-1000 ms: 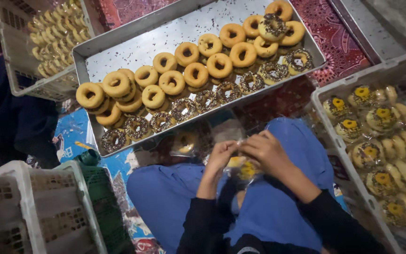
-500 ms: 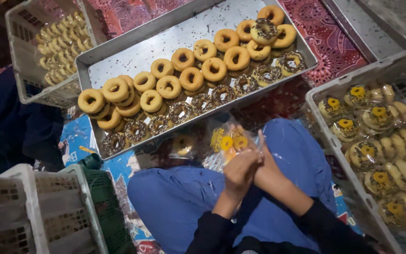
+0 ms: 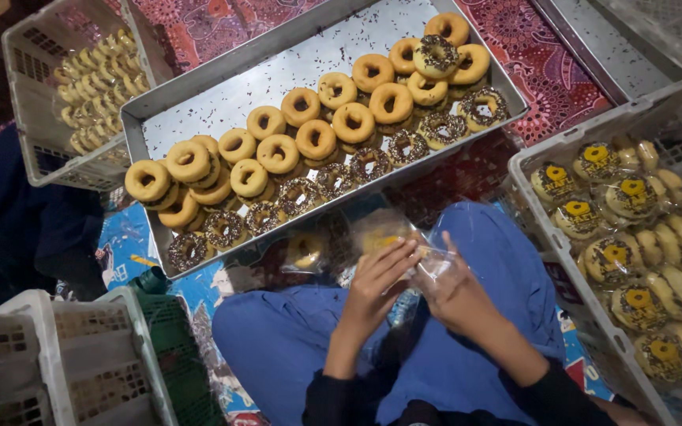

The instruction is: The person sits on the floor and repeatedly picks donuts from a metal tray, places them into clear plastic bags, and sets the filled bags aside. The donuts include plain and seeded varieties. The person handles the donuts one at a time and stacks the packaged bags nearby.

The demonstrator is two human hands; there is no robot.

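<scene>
My left hand (image 3: 376, 285) and my right hand (image 3: 453, 290) meet over my blue-clad lap, both pinching a clear plastic bag (image 3: 424, 259) that has a doughnut in it. More clear bags (image 3: 309, 251) with a yellow mark lie on the floor just beyond my fingers. Right behind them stands a large metal tray (image 3: 222, 102) sprinkled with chocolate bits, and it carries several plain ring doughnuts (image 3: 278, 152) and chocolate-sprinkled doughnuts (image 3: 436, 54).
A white plastic crate (image 3: 538, 185) at the right holds several bagged doughnuts (image 3: 617, 256). Another white crate (image 3: 29, 102) at the upper left holds stacked doughnuts. Pale crates (image 3: 80, 355) and a green one (image 3: 175, 355) stand at the lower left. A patterned red cloth (image 3: 538, 55) lies under the tray.
Both hands came together over my lap and then moved slightly forward toward the tray, still working the clear bag. The view shifted a little to the left.
</scene>
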